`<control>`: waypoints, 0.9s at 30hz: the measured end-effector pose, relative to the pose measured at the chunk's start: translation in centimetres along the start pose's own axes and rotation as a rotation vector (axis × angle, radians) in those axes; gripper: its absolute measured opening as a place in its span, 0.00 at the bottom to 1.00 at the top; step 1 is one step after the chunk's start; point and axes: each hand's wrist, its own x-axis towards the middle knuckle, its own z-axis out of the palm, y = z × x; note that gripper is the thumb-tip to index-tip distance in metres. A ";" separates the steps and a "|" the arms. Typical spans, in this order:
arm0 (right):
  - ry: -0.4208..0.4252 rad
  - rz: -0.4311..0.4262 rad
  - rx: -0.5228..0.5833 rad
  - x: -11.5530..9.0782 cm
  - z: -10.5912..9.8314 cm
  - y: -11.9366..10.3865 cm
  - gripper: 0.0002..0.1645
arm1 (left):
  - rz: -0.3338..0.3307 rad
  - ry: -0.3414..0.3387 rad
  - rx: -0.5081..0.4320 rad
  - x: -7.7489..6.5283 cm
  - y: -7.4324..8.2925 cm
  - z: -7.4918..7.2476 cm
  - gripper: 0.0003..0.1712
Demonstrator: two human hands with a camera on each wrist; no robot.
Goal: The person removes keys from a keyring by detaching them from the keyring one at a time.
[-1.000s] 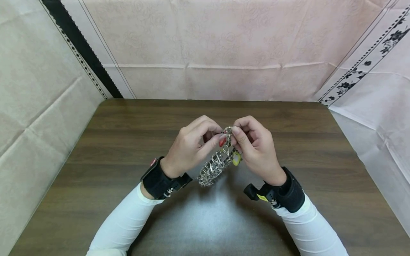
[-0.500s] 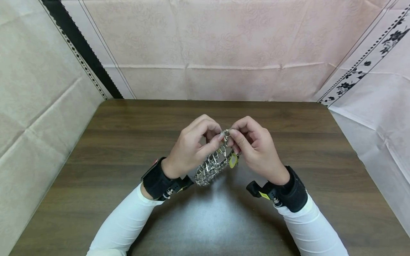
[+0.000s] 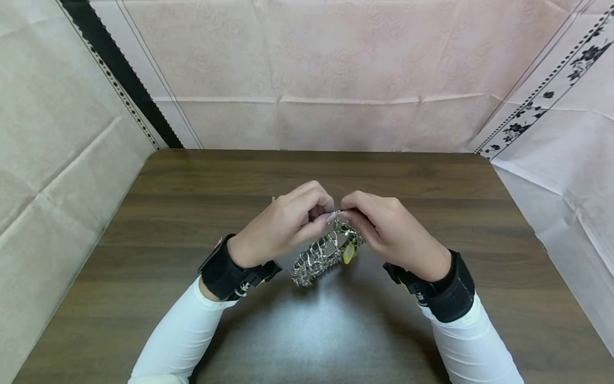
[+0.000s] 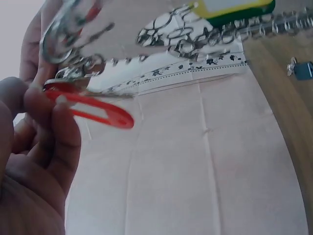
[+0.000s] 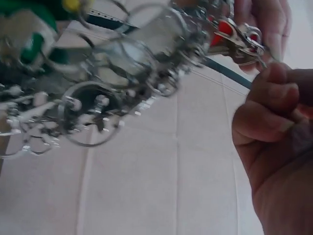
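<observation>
A long bunch of linked metal key rings (image 3: 316,260) hangs between my two hands in the head view. My left hand (image 3: 283,226) pinches its upper end, where the left wrist view shows a red key tag (image 4: 105,113) at the fingertips. Opposite it, my right hand (image 3: 395,229) pinches the same end, its fingertips close to the left ones and partly hidden by the back of the hand. A yellow key tag (image 3: 349,253) dangles below the right hand. Up close, large loose rings (image 5: 93,115) blur past a green tag (image 5: 29,36).
The brown wooden table (image 3: 307,341) lies under both hands. Pale cloth (image 3: 297,69) hangs behind its far edge, with more at both sides. A small dark blue piece (image 4: 303,70) with metal by it shows at the left wrist view's right edge.
My right hand has turned over with its wrist shifted right, so its back shows more. Both hands and the upper end of the rings have dropped slightly towards me.
</observation>
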 end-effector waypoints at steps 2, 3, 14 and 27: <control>-0.024 0.011 -0.021 0.0 -0.1 -0.1 0.11 | -0.006 -0.014 0.016 0.0 0.1 -0.1 0.02; -0.029 0.015 -0.023 -0.1 -0.2 -0.1 0.11 | -0.009 -0.015 0.021 0.0 0.1 -0.1 0.02; 0.043 0.037 0.079 0.0 0.2 0.0 0.08 | 0.016 0.076 -0.031 0.1 -0.3 0.0 0.03; 0.146 0.054 0.170 0.3 1.0 0.1 0.10 | 0.006 0.171 -0.022 0.1 -0.1 0.3 0.04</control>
